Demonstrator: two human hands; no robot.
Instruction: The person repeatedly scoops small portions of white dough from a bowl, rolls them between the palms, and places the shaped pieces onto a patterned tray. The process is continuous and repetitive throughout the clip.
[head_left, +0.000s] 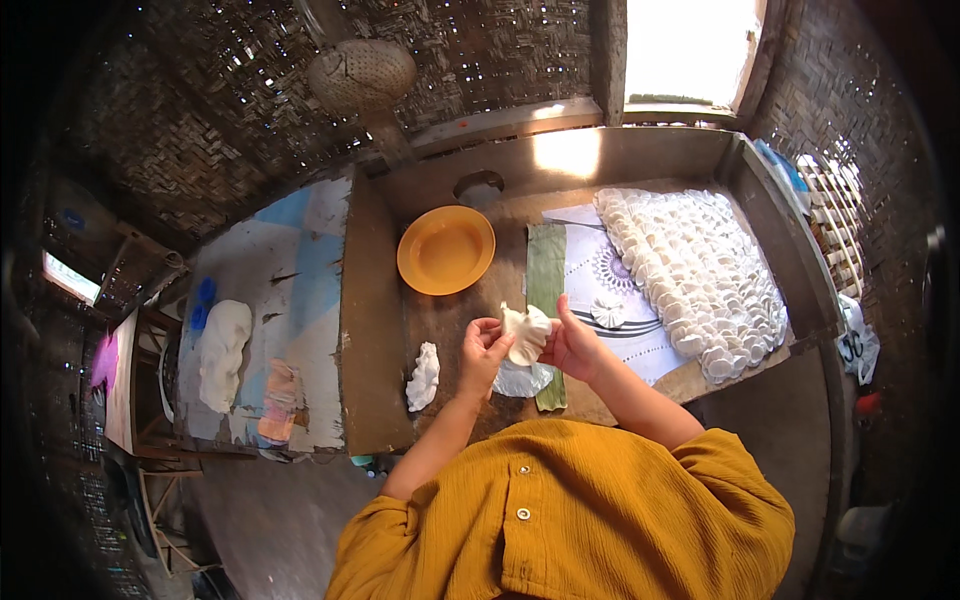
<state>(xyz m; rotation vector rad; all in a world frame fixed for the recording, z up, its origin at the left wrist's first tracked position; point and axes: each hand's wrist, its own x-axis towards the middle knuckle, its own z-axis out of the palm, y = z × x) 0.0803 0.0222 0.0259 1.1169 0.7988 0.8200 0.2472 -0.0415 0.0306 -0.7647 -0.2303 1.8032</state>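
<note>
A thin, ruffled white piece of dough point(526, 334) is held up between my two hands at the middle of the view. My left hand point(483, 355) pinches its left side; my right hand point(572, 350) grips its right side with the thumb raised. Under them lies a pale round sheet point(522, 381) by a green leaf strip point(548, 262). Left of my left hand rests a lump of white dough point(422, 379). To the right, one small scalloped white piece point(608, 312) lies on patterned paper point(585, 235).
An orange plate point(446, 250) sits at the back left of the wooden tray point(640, 150). Rows of several white discs point(690, 280) fill its right side. A worn board point(300, 240) to the left holds a larger white lump point(225, 355) and a blue object point(202, 305).
</note>
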